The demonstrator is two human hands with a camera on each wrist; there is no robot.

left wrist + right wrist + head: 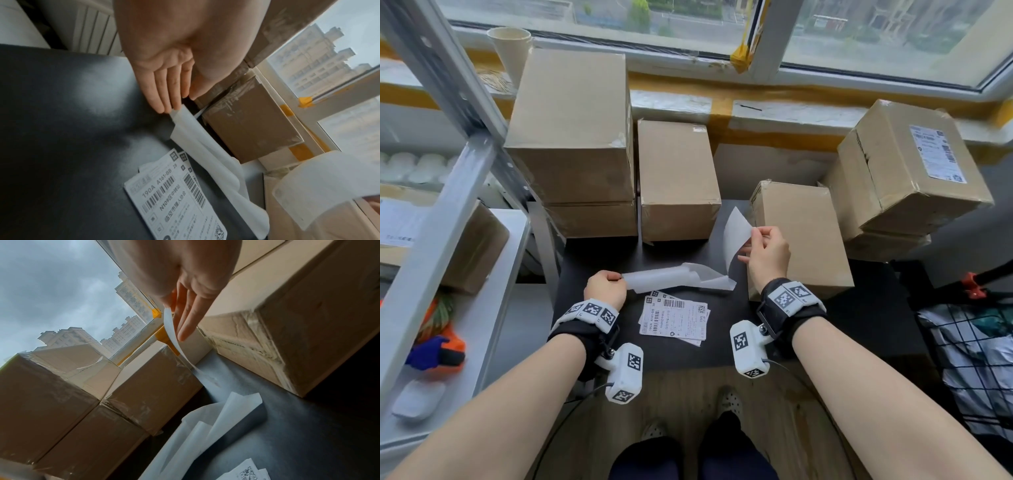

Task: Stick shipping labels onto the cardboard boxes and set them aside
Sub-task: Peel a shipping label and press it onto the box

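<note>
A person's right hand (768, 255) pinches a peeled shipping label (737, 236) upright beside the unlabelled cardboard box (799, 236) at the black worktop's (859, 325) right edge, while the left hand (605, 289) pinches the end of the translucent backing sheet (674, 278) trailing across the worktop's middle. A stack of printed labels (674, 320) lies near the front edge; more boxes (676, 180) line the back edge.

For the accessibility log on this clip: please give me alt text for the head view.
Over a dark table, the right hand pinches a peeled label while the left hand holds its backing paper. Printed labels lie between the wrists; cardboard boxes stand behind.
</note>
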